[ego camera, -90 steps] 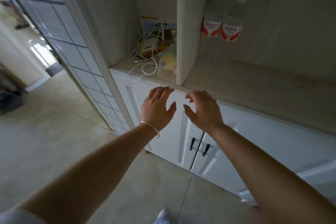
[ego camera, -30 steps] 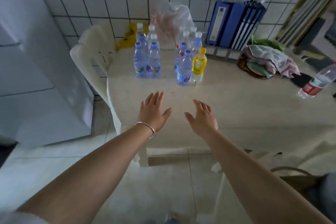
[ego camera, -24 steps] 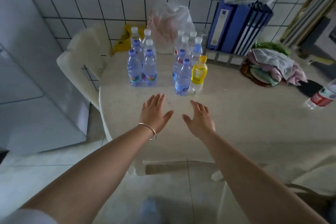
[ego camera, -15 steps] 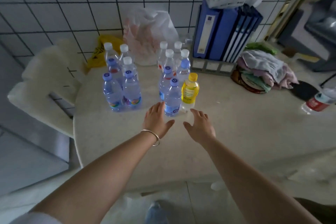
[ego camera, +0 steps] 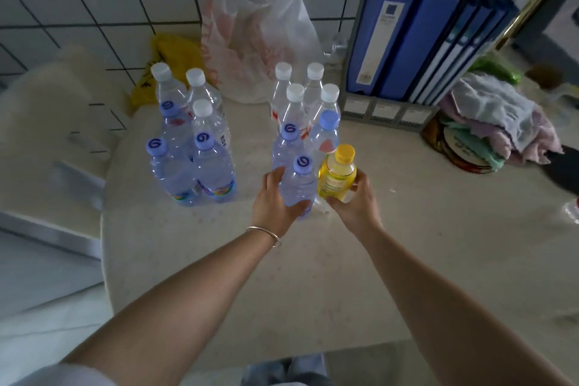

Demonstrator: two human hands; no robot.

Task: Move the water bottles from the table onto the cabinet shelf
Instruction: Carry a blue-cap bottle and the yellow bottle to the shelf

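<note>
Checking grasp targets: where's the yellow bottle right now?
Head view, centre: the yellow bottle stands on the table, gripped by the right hand, beside the blue-capped bottle the left hand holds.

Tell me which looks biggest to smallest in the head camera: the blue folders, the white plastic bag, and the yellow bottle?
1. Blue folders and white plastic bag: about alike in the picture, so no clear winner.
2. Yellow bottle: clearly smallest, even though it sits nearer the camera, in the right hand.

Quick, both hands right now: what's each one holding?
Left hand: fingers curled round the blue-capped water bottle on the table.
Right hand: gripping the yellow-capped bottle beside it.
</note>
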